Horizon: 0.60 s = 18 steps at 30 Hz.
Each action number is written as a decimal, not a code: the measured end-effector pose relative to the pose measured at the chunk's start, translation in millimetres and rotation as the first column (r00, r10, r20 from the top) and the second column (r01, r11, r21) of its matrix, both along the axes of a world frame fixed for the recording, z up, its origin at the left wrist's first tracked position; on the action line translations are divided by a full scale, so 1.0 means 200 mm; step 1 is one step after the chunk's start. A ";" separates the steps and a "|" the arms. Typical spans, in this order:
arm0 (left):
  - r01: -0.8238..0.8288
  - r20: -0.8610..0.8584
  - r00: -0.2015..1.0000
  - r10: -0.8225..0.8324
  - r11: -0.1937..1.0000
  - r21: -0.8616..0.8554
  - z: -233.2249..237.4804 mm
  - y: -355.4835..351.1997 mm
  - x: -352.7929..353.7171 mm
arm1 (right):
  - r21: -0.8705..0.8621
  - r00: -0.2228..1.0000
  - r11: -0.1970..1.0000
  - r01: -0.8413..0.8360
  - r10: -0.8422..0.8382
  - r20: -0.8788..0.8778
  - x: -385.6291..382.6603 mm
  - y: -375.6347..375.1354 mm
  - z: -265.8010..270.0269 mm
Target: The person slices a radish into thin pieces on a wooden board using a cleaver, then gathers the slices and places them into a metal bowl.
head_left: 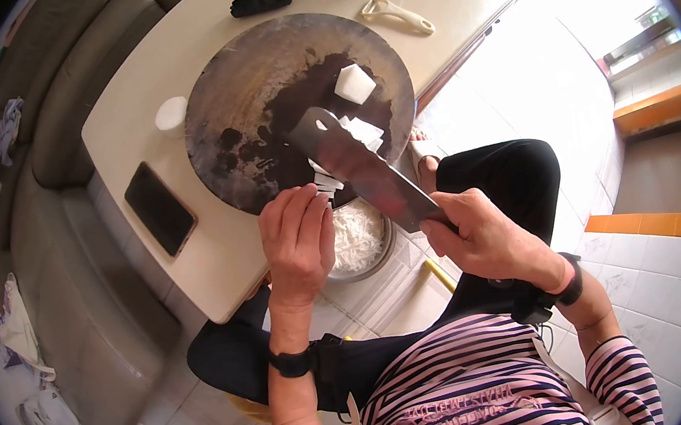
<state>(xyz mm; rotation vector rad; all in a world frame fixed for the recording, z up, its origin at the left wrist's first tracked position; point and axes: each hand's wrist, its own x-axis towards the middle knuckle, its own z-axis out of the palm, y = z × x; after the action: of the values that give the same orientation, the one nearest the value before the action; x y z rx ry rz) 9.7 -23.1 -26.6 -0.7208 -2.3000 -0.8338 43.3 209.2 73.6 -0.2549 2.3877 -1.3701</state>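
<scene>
One bowl (358,242), board's 5–6 o'clock: white shreds inside. One round board (233,82), pale table (116,125), tiled floor (504,101). One white chunk (354,84) at 2–3. Right hand (482,234) grips one cleaver (365,168). Left hand (297,234): bent fingers at white slices (327,183), 5–6; grip unclear.

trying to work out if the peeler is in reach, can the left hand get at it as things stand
Probably not easily: the left hand is at the board's near edge, while the peeler lies beyond the round board.
</scene>
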 end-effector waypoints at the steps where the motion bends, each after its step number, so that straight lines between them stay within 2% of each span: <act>1: -0.003 0.011 1.000 0.003 1.000 -0.016 0.01 0.00 0.00 | 0.016 0.999 0.999 -0.028 0.028 -0.017 -0.01 0.00 0.01; 4: -0.009 0.023 1.000 0.010 0.999 -0.042 0.02 0.00 0.00 | 0.086 0.999 0.996 -0.034 0.036 -0.026 -0.02 0.01 0.01; 12: -0.007 -0.033 0.999 0.006 0.999 -0.038 -0.02 -0.02 0.00 | 0.059 0.999 0.998 -0.019 0.021 -0.033 -0.01 0.03 -0.01; 15: 0.000 0.001 1.000 0.000 1.000 -0.009 -0.01 -0.02 0.00 | 0.063 0.999 0.998 -0.019 0.021 -0.039 0.00 0.04 -0.01; 18: -0.023 0.046 0.999 0.025 0.998 -0.057 0.02 -0.01 0.00 | 0.054 1.000 0.998 0.011 -0.010 -0.014 0.01 0.05 0.00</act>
<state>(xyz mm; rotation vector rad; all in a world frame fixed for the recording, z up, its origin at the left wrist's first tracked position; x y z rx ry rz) 9.3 -24.6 -22.7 -0.7036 -2.3780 -0.7850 45.3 219.3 74.0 -0.2383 2.4368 -1.3100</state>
